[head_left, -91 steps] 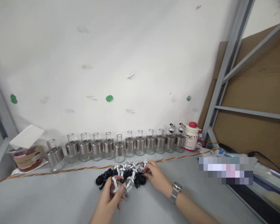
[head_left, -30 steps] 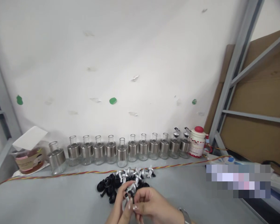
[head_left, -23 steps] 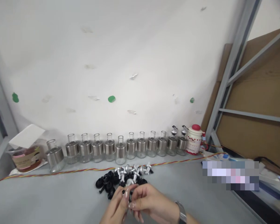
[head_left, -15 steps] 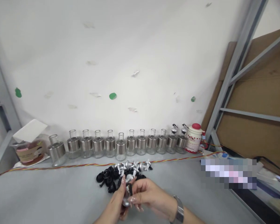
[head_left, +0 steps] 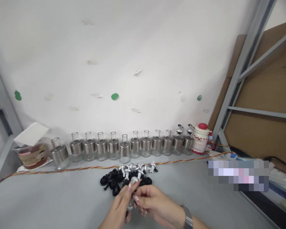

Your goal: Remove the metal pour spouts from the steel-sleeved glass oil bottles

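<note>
My left hand point(head_left: 119, 206) is closed around a silver pour spout point(head_left: 130, 205), much of which the fingers hide. My right hand point(head_left: 154, 202) has its thumb and fingers pinched at the near right side of the same spout. Whatever small part lies under those fingertips is covered. Just beyond my hands is a heap of black stopper pieces point(head_left: 112, 181) and silver spout tops point(head_left: 140, 170), lying loose on the grey table.
A row of glass bottles with steel bands point(head_left: 101, 148) lines the wall; two at the right carry spouts point(head_left: 179, 128). A red-lidded jar point(head_left: 200, 140) and a labelled tub point(head_left: 33, 157) flank them. A twisted cord point(head_left: 85, 168) crosses the table point(head_left: 50, 200).
The black part that showed between my hands is now covered by my fingers. Both hands stay closed on the spout. The view has shifted slightly.
</note>
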The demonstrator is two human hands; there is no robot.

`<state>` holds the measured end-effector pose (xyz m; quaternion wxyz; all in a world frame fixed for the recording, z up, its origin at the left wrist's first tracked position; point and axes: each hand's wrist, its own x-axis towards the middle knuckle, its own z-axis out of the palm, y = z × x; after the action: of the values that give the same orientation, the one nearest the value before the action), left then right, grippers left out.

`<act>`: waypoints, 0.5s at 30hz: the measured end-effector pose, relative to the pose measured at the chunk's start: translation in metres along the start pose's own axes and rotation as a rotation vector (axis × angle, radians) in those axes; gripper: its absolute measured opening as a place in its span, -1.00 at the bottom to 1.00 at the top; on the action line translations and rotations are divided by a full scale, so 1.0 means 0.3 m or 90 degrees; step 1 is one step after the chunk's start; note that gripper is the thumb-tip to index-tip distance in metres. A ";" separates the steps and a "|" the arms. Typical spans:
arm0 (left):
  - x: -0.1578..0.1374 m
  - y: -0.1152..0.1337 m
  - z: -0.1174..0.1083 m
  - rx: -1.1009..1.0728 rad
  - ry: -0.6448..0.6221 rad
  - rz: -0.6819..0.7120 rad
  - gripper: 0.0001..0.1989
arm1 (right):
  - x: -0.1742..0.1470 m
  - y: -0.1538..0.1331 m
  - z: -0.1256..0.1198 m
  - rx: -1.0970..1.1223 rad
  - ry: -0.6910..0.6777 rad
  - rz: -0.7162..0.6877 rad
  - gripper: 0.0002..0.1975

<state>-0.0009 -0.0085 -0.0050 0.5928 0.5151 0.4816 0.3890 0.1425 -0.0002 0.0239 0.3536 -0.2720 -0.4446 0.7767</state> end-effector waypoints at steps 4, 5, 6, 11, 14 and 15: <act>-0.008 0.013 0.005 0.005 0.005 0.017 -0.23 | -0.004 0.011 0.011 0.055 0.010 0.020 -0.70; -0.011 0.017 0.008 0.009 0.010 0.020 -0.22 | -0.004 0.015 0.013 0.068 0.014 0.025 -0.70; -0.014 0.021 0.010 0.013 0.015 0.024 -0.22 | -0.004 0.020 0.015 0.077 0.018 0.026 -0.70; -0.020 0.039 0.017 0.001 0.048 0.035 -0.23 | -0.001 0.043 0.028 0.089 0.053 0.023 -0.67; -0.018 0.041 0.016 0.000 0.031 0.017 -0.21 | 0.005 0.054 0.033 0.069 0.078 0.015 -0.65; -0.017 0.041 0.016 0.000 0.022 0.008 -0.20 | 0.007 0.058 0.034 0.063 0.080 0.014 -0.64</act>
<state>0.0030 -0.0126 0.0079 0.5821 0.5114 0.4885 0.4014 0.1285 -0.0097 0.0129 0.3853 -0.3075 -0.3793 0.7830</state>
